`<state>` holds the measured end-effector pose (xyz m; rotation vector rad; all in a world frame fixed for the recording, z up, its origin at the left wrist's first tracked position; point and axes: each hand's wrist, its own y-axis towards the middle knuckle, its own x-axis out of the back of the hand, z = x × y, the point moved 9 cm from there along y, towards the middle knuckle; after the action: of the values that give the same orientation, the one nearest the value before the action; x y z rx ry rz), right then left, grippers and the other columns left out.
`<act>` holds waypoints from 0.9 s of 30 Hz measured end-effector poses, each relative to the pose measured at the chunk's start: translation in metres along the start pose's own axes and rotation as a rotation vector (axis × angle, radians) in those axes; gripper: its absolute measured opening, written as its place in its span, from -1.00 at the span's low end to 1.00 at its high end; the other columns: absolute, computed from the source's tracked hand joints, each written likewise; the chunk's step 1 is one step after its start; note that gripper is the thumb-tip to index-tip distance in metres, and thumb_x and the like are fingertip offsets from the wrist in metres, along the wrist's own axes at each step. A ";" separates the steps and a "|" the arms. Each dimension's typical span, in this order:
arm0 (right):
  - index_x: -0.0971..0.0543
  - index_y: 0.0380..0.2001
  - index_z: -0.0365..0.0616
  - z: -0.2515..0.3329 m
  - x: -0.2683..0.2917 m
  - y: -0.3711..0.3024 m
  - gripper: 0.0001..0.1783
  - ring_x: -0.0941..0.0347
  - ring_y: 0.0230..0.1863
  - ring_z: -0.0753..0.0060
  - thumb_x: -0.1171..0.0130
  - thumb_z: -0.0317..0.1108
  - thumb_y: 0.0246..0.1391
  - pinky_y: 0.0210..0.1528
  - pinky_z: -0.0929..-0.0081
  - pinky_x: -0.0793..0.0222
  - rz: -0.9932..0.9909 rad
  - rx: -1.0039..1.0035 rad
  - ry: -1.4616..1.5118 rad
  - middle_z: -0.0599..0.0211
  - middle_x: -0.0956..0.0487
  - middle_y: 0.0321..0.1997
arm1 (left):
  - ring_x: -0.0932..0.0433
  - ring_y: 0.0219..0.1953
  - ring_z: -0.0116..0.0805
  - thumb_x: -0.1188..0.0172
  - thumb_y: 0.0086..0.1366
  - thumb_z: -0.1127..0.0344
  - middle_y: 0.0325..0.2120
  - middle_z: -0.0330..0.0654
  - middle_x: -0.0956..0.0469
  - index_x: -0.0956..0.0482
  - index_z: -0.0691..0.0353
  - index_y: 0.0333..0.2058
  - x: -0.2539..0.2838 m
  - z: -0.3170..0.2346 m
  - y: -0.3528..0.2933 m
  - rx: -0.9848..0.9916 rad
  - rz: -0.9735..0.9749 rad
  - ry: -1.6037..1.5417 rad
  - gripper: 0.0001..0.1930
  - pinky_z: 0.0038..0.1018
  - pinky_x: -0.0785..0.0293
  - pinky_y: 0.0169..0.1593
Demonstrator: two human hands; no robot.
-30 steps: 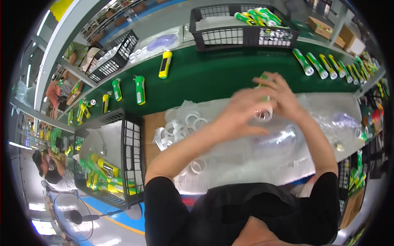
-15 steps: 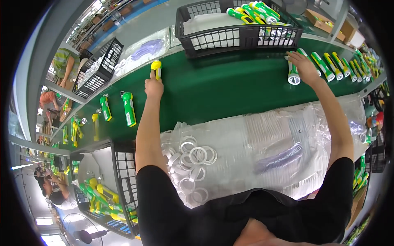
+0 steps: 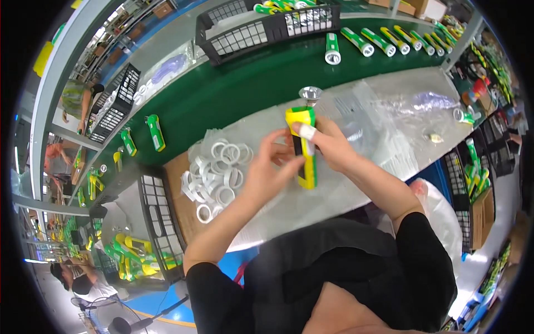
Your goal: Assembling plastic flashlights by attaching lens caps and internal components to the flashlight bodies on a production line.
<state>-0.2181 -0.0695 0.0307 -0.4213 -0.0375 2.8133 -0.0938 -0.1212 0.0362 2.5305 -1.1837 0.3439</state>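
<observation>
A yellow and green flashlight body (image 3: 307,172) stands nearly upright before me, a dark strip along its side. Above its top end a shiny silver reflector cup (image 3: 310,94) sticks up; whether it is fixed to the body I cannot tell. My right hand (image 3: 328,146) is closed around the upper body, its thumb, with a white wrap, pressed across the front. From the left, my left hand (image 3: 270,170) has its bent fingers and thumb at the body's side; part of the fingers is hidden or blurred. Below them lies the plastic-covered worktop (image 3: 267,220).
White rings (image 3: 222,167) lie heaped left of my hands. On the green belt (image 3: 233,83) beyond lie green flashlights (image 3: 156,133) at left and a row (image 3: 384,44) at right. Black crates (image 3: 245,39) stand behind the belt and at lower left. Other people work at far left.
Both hands have come back from the belt to the space over the worktop and met at the yellow and green flashlight. My right hand has let go of a flashlight on the belt. The view has shifted.
</observation>
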 end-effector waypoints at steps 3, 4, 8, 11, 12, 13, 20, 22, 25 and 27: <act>-0.38 0.11 -0.23 -0.012 0.000 -0.047 -0.45 -0.52 -0.11 0.31 -0.19 -0.14 0.14 -0.03 0.32 -0.43 0.099 0.006 0.124 0.14 -0.54 -0.10 | -0.57 -0.02 -0.28 -0.29 0.25 0.35 -0.05 -0.02 -0.54 -0.22 0.19 0.25 0.003 0.032 0.001 0.141 -0.028 -0.013 -0.36 -0.45 -0.55 -0.11; -0.36 0.12 -0.22 -0.018 -0.003 -0.060 -0.43 -0.50 -0.11 0.28 -0.19 -0.18 0.09 -0.04 0.27 -0.42 0.114 -0.016 0.165 0.16 -0.54 -0.15 | -0.58 -0.04 -0.32 -0.28 0.26 0.36 -0.08 -0.05 -0.56 -0.24 0.20 0.24 0.002 0.014 0.005 -0.043 -0.102 -0.103 -0.40 -0.45 -0.54 -0.11; -0.34 0.10 -0.22 -0.034 -0.019 -0.094 -0.41 -0.49 -0.21 0.37 -0.23 -0.15 0.08 -0.10 0.35 -0.44 0.372 -0.036 0.099 0.21 -0.51 -0.22 | -0.57 -0.11 -0.42 -0.18 0.34 0.33 -0.12 -0.14 -0.57 -0.43 0.24 0.10 -0.030 -0.038 -0.003 -0.209 -0.023 -0.331 -0.63 -0.51 -0.49 -0.14; -0.31 0.12 -0.21 -0.035 -0.036 -0.116 -0.42 -0.49 -0.25 0.43 -0.25 -0.19 0.12 -0.17 0.43 -0.44 0.434 -0.118 -0.048 0.24 -0.52 -0.22 | -0.55 -0.15 -0.41 -0.05 0.40 0.33 -0.13 -0.15 -0.54 -0.53 0.26 -0.03 -0.045 -0.028 -0.023 -0.083 0.179 -0.303 -0.76 -0.57 -0.45 -0.14; -0.27 0.15 -0.21 -0.039 -0.038 -0.120 -0.42 -0.50 -0.25 0.47 -0.24 -0.22 0.17 -0.21 0.50 -0.45 0.415 -0.167 -0.084 0.25 -0.52 -0.22 | -0.55 -0.16 -0.41 -0.01 0.41 0.37 -0.15 -0.15 -0.54 -0.54 0.26 -0.04 -0.037 -0.032 -0.028 -0.175 0.110 -0.216 -0.77 -0.56 -0.45 -0.14; -0.27 0.15 -0.21 -0.042 -0.038 -0.122 -0.42 -0.50 -0.25 0.47 -0.24 -0.22 0.17 -0.21 0.50 -0.45 0.412 -0.172 -0.080 0.25 -0.52 -0.22 | -0.54 -0.17 -0.42 0.02 0.41 0.41 -0.16 -0.14 -0.54 -0.54 0.26 -0.05 -0.029 -0.037 -0.034 -0.266 0.040 -0.127 -0.77 -0.56 -0.45 -0.14; -0.25 0.18 -0.24 -0.048 -0.033 -0.119 -0.42 -0.53 -0.11 0.42 -0.18 -0.21 0.22 -0.05 0.43 -0.45 0.339 -0.064 -0.111 0.20 -0.52 -0.06 | -0.46 0.13 -0.04 0.19 0.45 0.30 0.09 0.01 -0.49 -0.51 0.29 0.05 -0.049 -0.070 -0.062 -0.403 0.307 0.051 -0.63 -0.28 -0.38 0.11; -0.25 0.19 -0.24 -0.054 -0.039 -0.120 -0.42 -0.52 -0.03 0.41 -0.17 -0.21 0.22 0.01 0.43 -0.43 0.353 -0.088 -0.147 0.19 -0.51 -0.01 | -0.41 0.18 0.02 0.23 0.45 0.22 0.11 0.00 -0.48 -0.49 0.28 0.08 -0.051 -0.071 -0.061 -0.494 0.314 0.164 -0.59 -0.22 -0.31 0.17; -0.31 0.09 -0.30 -0.060 -0.028 -0.116 -0.50 -0.51 -0.21 0.47 -0.15 -0.20 0.25 -0.15 0.48 -0.45 0.195 0.119 -0.046 0.25 -0.52 -0.16 | -0.34 0.24 0.08 0.30 0.45 0.06 0.14 0.00 -0.45 -0.46 0.27 0.13 -0.065 -0.074 -0.064 -0.652 0.262 0.333 -0.48 -0.13 -0.18 0.26; -0.31 0.11 -0.22 -0.052 -0.015 -0.117 -0.51 -0.50 -0.29 0.48 -0.15 -0.19 0.25 -0.23 0.48 -0.44 0.021 0.344 -0.321 0.27 -0.52 -0.20 | -0.31 0.26 0.09 0.33 0.45 -0.03 0.16 0.00 -0.44 -0.45 0.27 0.14 -0.077 -0.076 -0.064 -0.717 0.194 0.395 -0.42 -0.10 -0.13 0.29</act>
<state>-0.1561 0.0367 -0.0063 0.1093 0.3786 2.7999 -0.0985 0.0003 0.0671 1.6526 -1.1316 0.3616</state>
